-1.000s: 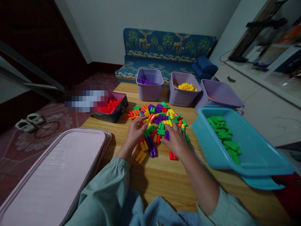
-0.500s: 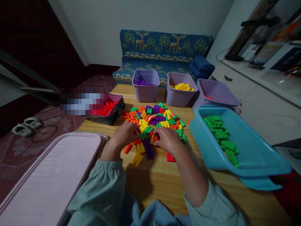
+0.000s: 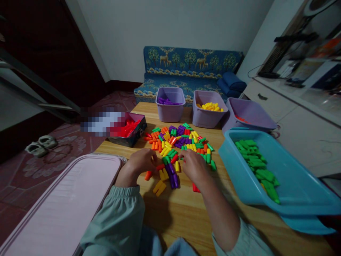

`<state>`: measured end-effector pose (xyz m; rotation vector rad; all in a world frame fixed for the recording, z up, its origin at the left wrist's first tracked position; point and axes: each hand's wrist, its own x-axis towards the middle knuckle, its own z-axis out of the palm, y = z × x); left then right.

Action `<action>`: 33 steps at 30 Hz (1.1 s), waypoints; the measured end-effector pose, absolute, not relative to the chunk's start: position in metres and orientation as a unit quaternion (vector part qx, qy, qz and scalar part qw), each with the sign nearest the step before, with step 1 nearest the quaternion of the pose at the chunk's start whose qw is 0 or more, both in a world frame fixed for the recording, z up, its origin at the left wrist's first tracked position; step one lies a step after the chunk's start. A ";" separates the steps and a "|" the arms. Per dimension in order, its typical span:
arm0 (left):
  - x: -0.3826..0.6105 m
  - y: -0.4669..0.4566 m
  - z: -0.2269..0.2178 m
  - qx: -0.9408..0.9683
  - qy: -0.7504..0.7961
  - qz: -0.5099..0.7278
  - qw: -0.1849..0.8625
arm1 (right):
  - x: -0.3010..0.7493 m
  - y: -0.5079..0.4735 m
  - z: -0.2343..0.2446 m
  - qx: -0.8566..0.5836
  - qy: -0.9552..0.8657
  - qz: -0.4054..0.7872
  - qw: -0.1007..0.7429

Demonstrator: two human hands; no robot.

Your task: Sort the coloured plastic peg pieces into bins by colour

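A pile of plastic building pieces (image 3: 183, 138) in green, orange, yellow, purple and red lies on the wooden table between my hands. My left hand (image 3: 141, 161) is curled at the pile's near left side, beside an orange piece (image 3: 148, 175). At the right of the near pieces, my right hand (image 3: 192, 164) has its fingers drawn together; what is in either hand's fingers is hidden. Purple pieces (image 3: 173, 177) joined to a green one (image 3: 166, 160) lie between the hands. A yellow piece (image 3: 159, 187) is closest to me.
Lilac bins with purple (image 3: 170, 113), yellow (image 3: 206, 119) and red pieces (image 3: 236, 106) stand at the back. A blue tub (image 3: 239, 181) with green pieces is on the right. At left are a box of red pieces (image 3: 129, 140) and a pink lid (image 3: 69, 199).
The view has shifted, so the whole scene sits a little lower and to the right. My right hand has moved slightly away from the near red piece; my left hand stays over the same area.
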<state>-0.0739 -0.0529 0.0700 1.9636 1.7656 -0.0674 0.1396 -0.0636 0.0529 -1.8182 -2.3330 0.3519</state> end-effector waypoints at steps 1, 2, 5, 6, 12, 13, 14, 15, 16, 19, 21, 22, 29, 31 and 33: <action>-0.076 -0.053 0.071 0.718 0.652 -0.025 0.244 | 0.139 -0.063 0.051 -0.611 -0.775 0.119 0.113; -0.077 -0.053 0.071 0.716 0.655 -0.026 0.243 | 0.138 -0.062 0.049 -0.606 -0.774 0.119 0.142; -0.074 -0.052 0.068 0.718 0.651 -0.027 0.246 | 0.135 -0.059 0.040 -0.548 -0.805 0.122 0.192; -0.072 -0.052 0.066 0.724 0.643 -0.023 0.250 | 0.133 -0.058 0.037 -0.527 -0.818 0.128 0.193; -0.054 -0.045 0.049 0.737 0.636 0.062 0.220 | 0.132 -0.053 0.024 -0.550 -0.811 0.133 0.150; -0.051 -0.044 0.047 0.727 0.650 0.085 0.204 | 0.134 -0.052 0.025 -0.561 -0.805 0.131 0.145; -0.048 -0.042 0.044 0.717 0.661 0.112 0.189 | 0.135 -0.051 0.025 -0.571 -0.798 0.130 0.144; -0.046 -0.040 0.042 0.708 0.670 0.140 0.176 | 0.138 -0.051 0.027 -0.583 -0.789 0.127 0.147; -0.043 -0.038 0.040 0.699 0.674 0.171 0.165 | 0.141 -0.050 0.029 -0.598 -0.778 0.121 0.153; -0.033 -0.035 0.034 0.699 0.647 0.257 0.163 | 0.157 -0.047 0.040 -0.644 -0.741 0.100 0.159; -0.025 -0.036 0.033 0.728 0.592 0.282 0.202 | 0.172 -0.046 0.052 -0.672 -0.722 0.098 0.132; -0.021 -0.038 0.033 0.750 0.557 0.276 0.224 | 0.180 -0.045 0.058 -0.683 -0.715 0.104 0.109; -0.001 -0.052 0.032 0.847 0.450 0.183 0.217 | 0.204 -0.054 0.070 -0.671 -0.696 0.256 -0.020; 0.001 -0.053 0.029 0.847 0.467 0.164 0.197 | 0.198 -0.057 0.063 -0.666 -0.682 0.300 -0.024; 0.003 -0.054 0.027 0.843 0.482 0.155 0.182 | 0.193 -0.060 0.059 -0.664 -0.678 0.316 -0.010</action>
